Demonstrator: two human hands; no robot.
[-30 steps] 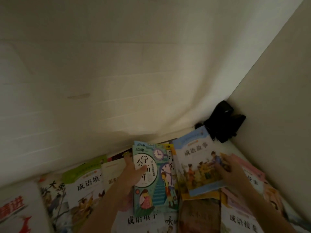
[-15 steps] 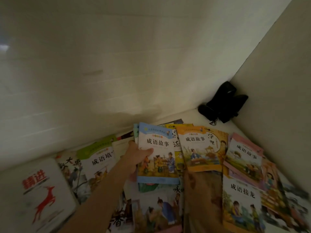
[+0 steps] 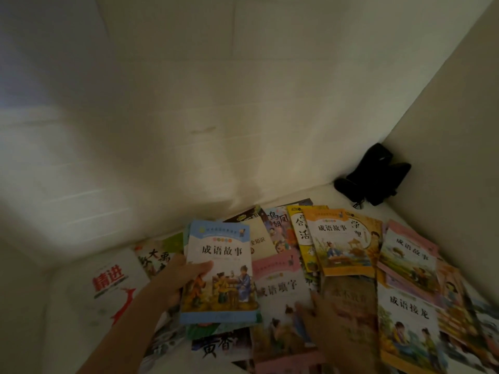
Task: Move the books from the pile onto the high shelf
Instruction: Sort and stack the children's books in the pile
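Left hand: the left hand (image 3: 186, 276) grips a blue-bordered book (image 3: 220, 271) by its left edge, thumb over the cover and fingers (image 3: 199, 266) curled round it; at least 1 more thin book sits stacked beneath it.

Right hand: the right hand (image 3: 324, 317) lies flat on the spread, fingers straight and lightly apart, touching a pink-topped book (image 3: 280, 290).

Just changed: 1 second ago the right hand held this blue-bordered book out to the right; it now rides on top of the left hand's stack, and the right hand has dropped to the pile for another. By this reading, the gathering step is under way and nothing has yet gone up to the high shelf.

Pile: the remaining books (image 3: 405, 292) lie overlapped on a white surface (image 3: 67, 319), an orange-bordered book (image 3: 341, 245) among them.

Edges: a back wall (image 3: 189, 117) just behind the pile, a side wall (image 3: 459, 130) close on the right, a black object (image 3: 374, 178) in the corner.

Open room: bare surface to the left, around a white book with a red deer (image 3: 110, 290); lifting straight up and back toward the person looks the freest path.
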